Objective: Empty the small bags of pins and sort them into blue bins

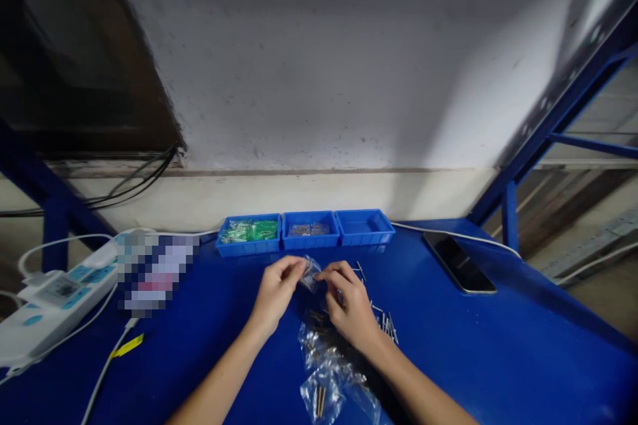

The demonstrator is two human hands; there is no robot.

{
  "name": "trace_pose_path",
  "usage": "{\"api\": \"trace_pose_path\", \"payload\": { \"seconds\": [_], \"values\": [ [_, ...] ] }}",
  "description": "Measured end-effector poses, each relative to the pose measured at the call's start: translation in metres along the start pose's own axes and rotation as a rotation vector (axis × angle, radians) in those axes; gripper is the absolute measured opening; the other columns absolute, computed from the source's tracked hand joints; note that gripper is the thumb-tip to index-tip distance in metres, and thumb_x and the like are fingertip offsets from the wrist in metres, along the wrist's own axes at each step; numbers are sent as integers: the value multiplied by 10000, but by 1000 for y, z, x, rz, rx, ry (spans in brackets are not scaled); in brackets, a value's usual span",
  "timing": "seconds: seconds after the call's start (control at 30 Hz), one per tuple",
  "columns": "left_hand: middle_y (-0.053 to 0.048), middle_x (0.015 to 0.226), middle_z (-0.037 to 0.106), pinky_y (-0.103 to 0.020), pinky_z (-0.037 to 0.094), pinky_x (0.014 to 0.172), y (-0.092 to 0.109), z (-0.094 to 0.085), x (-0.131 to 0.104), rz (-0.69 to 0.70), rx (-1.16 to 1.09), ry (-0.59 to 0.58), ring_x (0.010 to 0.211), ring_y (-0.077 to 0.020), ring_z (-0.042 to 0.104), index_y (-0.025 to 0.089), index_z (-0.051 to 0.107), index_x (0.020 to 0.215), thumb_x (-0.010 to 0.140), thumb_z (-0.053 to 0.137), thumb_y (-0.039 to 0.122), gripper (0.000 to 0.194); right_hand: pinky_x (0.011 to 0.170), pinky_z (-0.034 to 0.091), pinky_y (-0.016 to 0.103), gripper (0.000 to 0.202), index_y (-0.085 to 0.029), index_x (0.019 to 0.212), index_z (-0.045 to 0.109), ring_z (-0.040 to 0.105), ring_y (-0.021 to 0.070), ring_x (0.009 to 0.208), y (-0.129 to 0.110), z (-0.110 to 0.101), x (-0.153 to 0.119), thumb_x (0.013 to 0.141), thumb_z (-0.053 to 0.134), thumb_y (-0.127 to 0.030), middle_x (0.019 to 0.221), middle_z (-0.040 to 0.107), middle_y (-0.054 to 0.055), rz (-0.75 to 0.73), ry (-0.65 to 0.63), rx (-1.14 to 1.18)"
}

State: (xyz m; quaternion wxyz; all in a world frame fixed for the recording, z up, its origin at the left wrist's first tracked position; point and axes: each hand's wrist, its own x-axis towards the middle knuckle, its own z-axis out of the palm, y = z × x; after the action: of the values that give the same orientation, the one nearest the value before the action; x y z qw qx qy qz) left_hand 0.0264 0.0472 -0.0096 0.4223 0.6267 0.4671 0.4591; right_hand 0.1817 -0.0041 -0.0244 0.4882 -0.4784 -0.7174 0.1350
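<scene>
One clear bag (310, 274) between left fingers (295, 268) and right fingers (331, 273), above blue table (214, 332).

No text, label, brand, number or sign can be read with certainty. The yellow tag (128, 346) on the white cable (104, 372) is too small for reading. The dark print on the white plug (58, 289), which sits in the power strip (30, 331), is also too blurred, and the pixelated patch (158, 273) beside this strip hides whatever marks are under it.
</scene>
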Motion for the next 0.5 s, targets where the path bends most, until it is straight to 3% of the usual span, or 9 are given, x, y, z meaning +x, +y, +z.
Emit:
{"api": "trace_pose_path", "payload": {
  "seconds": [0.13, 0.2, 0.27, 0.33, 0.43, 0.5],
  "values": [
    [-31, 793, 636, -248, 441, 672, 31, -15, 44, 446, 237, 428, 664, -124, 545, 163, 663, 853, 841, 547, 335, 208, 678, 444, 261, 321, -186, 888, 593, 542, 147, 750, 0, -8, 5, 691, 410, -10, 899, 516, 41, 66, 93, 0],
    [-47, 859, 629, -262, 454, 735, 42, -17, 66, 622, 408, 529, 734, -135, 569, 168, 663, 922, 867, 510, 283, 200, 685, 437, 265, 276, -182, 883, 594, 543, 149, 748, 3, -11, 7, 722, 423, -37, 877, 521, 36, 85, 116, -11],
    [-68, 953, 615, -278, 463, 772, 43, -11, 78, 661, 614, 418, 782, -149, 590, 166, 648, 993, 877, 485, 244, 214, 682, 433, 264, 237, -179, 881, 599, 545, 150, 746, 7, -14, 9, 760, 430, -65, 861, 533, 33, 114, 116, -17],
    [-93, 1062, 578, -302, 475, 778, 34, 2, 76, 586, 805, 217, 831, -180, 604, 162, 610, 1082, 859, 509, 249, 260, 686, 432, 266, 209, -177, 873, 604, 550, 154, 753, 11, -15, 11, 789, 435, -88, 839, 546, 32, 143, 92, -27],
    [-73, 1077, 566, -289, 472, 792, 9, 25, 55, 422, 870, -76, 881, -181, 618, 191, 576, 1107, 888, 460, 255, 257, 697, 428, 273, 195, -178, 883, 614, 552, 163, 765, 17, -18, 13, 809, 447, -108, 814, 563, 30, 166, 60, -61],
    [-79, 1043, 580, -293, 466, 763, -7, 35, 38, 251, 937, -171, 884, -199, 622, 174, 580, 1058, 870, 489, 256, 225, 694, 425, 275, 188, -180, 891, 618, 552, 166, 763, 19, -21, 14, 821, 454, -123, 809, 571, 31, 173, 63, -84]
  ]
}}
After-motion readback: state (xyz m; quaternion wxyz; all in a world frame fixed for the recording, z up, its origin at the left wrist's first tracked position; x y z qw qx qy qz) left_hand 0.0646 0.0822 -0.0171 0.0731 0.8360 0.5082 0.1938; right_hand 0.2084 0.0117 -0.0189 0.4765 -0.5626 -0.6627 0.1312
